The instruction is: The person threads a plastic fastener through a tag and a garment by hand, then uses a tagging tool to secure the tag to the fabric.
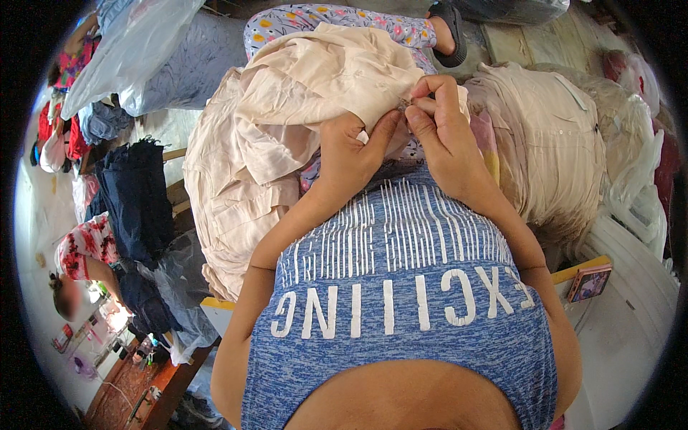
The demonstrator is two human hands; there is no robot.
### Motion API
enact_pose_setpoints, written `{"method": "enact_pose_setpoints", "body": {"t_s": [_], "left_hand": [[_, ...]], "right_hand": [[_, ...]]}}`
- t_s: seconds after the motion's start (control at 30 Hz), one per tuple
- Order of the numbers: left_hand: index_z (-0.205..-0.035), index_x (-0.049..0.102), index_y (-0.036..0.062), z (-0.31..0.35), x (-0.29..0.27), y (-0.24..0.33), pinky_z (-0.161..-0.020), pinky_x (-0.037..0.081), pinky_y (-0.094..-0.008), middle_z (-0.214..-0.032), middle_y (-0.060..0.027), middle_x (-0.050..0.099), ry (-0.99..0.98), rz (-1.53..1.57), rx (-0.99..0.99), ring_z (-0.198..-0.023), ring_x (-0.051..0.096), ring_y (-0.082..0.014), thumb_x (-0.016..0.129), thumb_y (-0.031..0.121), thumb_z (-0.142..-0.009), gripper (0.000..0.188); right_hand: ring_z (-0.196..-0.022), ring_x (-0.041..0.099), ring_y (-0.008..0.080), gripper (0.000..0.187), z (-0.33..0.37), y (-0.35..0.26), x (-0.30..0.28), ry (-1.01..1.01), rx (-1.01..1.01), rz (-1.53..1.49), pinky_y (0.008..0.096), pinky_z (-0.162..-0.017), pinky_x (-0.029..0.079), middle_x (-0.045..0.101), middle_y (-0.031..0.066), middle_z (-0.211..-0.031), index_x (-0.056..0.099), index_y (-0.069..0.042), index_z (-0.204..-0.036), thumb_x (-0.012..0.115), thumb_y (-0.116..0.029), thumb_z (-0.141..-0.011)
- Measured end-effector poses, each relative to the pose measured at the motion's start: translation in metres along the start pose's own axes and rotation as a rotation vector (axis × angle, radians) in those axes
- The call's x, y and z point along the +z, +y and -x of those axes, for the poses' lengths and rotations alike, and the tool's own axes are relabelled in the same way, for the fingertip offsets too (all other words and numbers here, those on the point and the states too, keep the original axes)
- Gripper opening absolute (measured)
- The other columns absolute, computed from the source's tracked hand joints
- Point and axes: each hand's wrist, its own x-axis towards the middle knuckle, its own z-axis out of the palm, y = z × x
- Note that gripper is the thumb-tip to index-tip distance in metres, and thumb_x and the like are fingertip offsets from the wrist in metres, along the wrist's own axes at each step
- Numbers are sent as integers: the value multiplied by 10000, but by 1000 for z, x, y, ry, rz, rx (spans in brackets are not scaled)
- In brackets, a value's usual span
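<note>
A cream cloth garment (pixel 322 72) lies bunched over my lap, its folds spilling down to the left. My left hand (pixel 351 150) is closed on the garment's near edge, thumb and fingers pinching the cloth. Just to its right, my right hand (pixel 448 136) pinches the same edge, its thumb and forefinger pressed close together. The two thumbs nearly meet. Whatever small detail sits between the fingertips is too small to make out. Floral trousers (pixel 287 25) show beyond the cloth and in small gaps beneath it.
On the right stands a stack of folded cream garments (pixel 552 136), with clear plastic wrapping (pixel 631 150) beside it. A plastic-covered bundle (pixel 186 64) lies at the far left. Dark cloth (pixel 136 193) hangs nearer, by another person (pixel 86 251). A small box (pixel 590 283) rests at right.
</note>
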Motion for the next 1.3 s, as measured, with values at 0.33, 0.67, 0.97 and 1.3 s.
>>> {"method": "enact_pose_setpoints", "body": {"t_s": [0.33, 0.67, 0.97, 1.3], "left_hand": [[-861, 624, 2, -2, 0, 9, -527, 442, -259, -697, -126, 624, -21, -54, 50, -585, 603, -171, 587, 28, -747, 123], [-849, 629, 15, -1, -1, 6, -483, 435, -286, -671, -153, 607, 9, -164, 141, -545, 597, -241, 590, 39, -742, 116], [-826, 625, -3, 4, 1, -6, -543, 421, -239, -692, -101, 622, 45, 136, -57, -612, 592, -154, 598, 54, -748, 101], [-916, 575, -22, -1, -8, -1, -563, 433, -219, -739, -52, 611, -7, 804, -647, -666, 561, -90, 643, 107, -748, 223]], "right_hand": [[-661, 565, 294, 158, 1, 1, 1, 30, -14, 29, 339, -590, 412, 541, 176, -707, 317, -32, -985, 408, -74, -863], [-614, 549, 280, 147, 0, 5, 3, 37, -37, 26, 337, -568, 406, 523, 154, -669, 335, -37, -970, 422, -69, -855], [-579, 443, 44, 263, -6, 15, -7, -50, 160, -478, 213, -521, 360, 485, -4, -645, 377, -46, -1048, 519, -138, -846], [-670, 448, 33, 188, -11, 30, -14, -164, 208, -462, 190, -600, 377, 523, -30, -732, 546, 1, -885, 559, -178, -831]]}}
